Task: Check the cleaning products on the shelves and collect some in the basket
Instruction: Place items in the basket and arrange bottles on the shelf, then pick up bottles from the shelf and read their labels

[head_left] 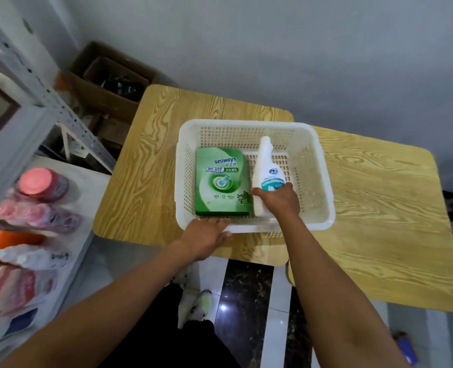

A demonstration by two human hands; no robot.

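We have white perforated plastic basket [318, 166] at wood-grain bench [151, 166] near edge. Right hand [279, 200] grip closed round white plastic spray bottle [266, 166] inside, beside flat green detergent box [222, 181]. Left hand [205, 235] fingers flat on near rim. Bottle probably light, smooth; we hold lower body.

Grey wall [273, 43]; wood-grain tables [151, 166]; tiled floor [275, 328].
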